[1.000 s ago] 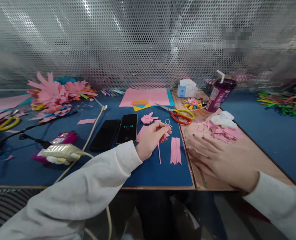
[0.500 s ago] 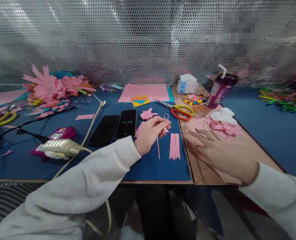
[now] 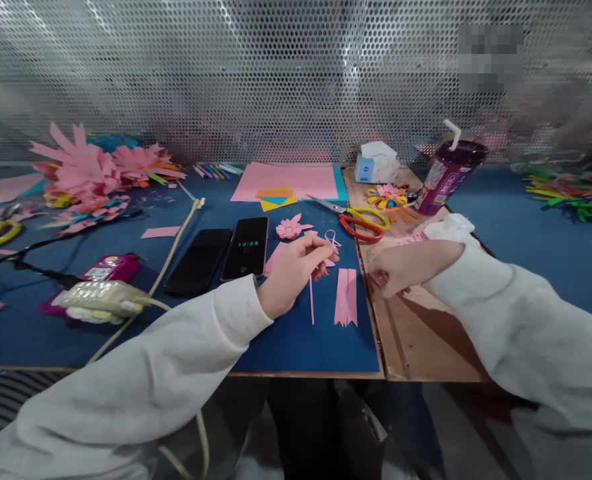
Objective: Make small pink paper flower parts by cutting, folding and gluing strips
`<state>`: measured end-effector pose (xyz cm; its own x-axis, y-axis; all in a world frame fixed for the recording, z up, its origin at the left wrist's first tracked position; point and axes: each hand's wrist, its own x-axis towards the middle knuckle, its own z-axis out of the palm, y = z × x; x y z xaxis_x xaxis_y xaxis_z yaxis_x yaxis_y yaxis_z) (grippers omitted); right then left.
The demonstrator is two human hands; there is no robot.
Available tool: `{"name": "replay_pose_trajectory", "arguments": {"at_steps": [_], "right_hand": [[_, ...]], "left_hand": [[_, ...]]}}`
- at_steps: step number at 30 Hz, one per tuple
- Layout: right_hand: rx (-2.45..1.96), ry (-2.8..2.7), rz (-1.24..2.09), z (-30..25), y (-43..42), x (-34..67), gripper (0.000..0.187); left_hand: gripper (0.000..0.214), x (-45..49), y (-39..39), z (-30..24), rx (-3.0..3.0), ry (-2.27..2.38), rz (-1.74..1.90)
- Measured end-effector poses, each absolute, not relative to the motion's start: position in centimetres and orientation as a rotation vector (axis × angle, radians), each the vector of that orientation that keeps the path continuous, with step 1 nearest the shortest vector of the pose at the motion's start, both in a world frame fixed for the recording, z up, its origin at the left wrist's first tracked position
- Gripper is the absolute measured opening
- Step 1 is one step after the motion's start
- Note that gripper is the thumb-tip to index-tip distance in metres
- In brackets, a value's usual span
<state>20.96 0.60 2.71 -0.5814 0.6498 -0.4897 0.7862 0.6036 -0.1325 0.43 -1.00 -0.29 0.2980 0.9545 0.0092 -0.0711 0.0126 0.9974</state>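
Between thumb and fingertips, my left hand (image 3: 303,263) pinches a small looped pink paper strip (image 3: 331,237) above the blue tabletop. My right hand (image 3: 406,267) is low over the brown board, its fingers curled down and closed; whatever is in them is hidden. Two notched pink paper strips (image 3: 346,297) lie side by side between the hands. A thin pink strip (image 3: 312,303) lies below my left hand, and a pink paper flower (image 3: 289,228) sits just behind it. Red and yellow scissors (image 3: 361,223) rest partly open beyond the hands.
Two phones (image 3: 199,260) lie left of my left hand, near a power strip (image 3: 103,299) and its cord. A purple cup with a straw (image 3: 449,175), a tissue pack (image 3: 376,163) and a colourful paper flower (image 3: 387,195) stand at the back right. Pink sheets (image 3: 289,179) lie behind.
My right hand has gone from spread fingers to curled ones, and its forearm has swung forward over the pink scraps. My left hand keeps its pinch on the looped strip.
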Motion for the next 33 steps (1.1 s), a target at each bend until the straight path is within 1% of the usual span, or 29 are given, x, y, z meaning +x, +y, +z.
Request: {"name": "replay_pose_trajectory", "arguments": {"at_steps": [2,6,10,13,16,19,22,24,33], "right_hand": [[1.159,2.43,-0.472,2.5,0.7,21.0,0.033],[1.111,2.513,-0.497,2.1,0.4,21.2,0.031],[1.167,2.531,-0.5,1.8,0.6,21.5,0.027],[1.155,2.528,-0.613,1.7,0.9,22.0,0.028],[1.099,2.513,-0.704,1.8,1.0,22.4,0.032],[1.1,2.559,-0.563,1.8,0.7,22.3,0.035],[1.081,2.642,-0.361,1.5,0.3,22.1,0.031],[1.079,2.671,-0.293,1.3,0.1,22.0,0.03],[1.114,2.672,-0.331,1.4,-0.2,22.1,0.029]], "left_hand": [[0.013,0.4,-1.1,-0.2,1.286,0.941,1.0],[0.013,0.5,-1.3,0.0,1.293,0.965,0.977],[0.013,0.6,-1.3,0.2,1.283,0.996,0.982],[0.014,0.6,-1.2,0.3,1.281,0.999,0.98],[0.015,0.5,-1.3,0.2,1.278,0.999,0.978],[0.015,0.5,-1.3,0.2,1.274,1.0,0.981],[0.014,0.5,-1.2,0.2,1.275,0.995,0.985],[0.013,0.6,-1.2,0.2,1.276,0.994,0.988],[0.012,0.6,-1.2,0.2,1.278,0.988,0.996]]}}
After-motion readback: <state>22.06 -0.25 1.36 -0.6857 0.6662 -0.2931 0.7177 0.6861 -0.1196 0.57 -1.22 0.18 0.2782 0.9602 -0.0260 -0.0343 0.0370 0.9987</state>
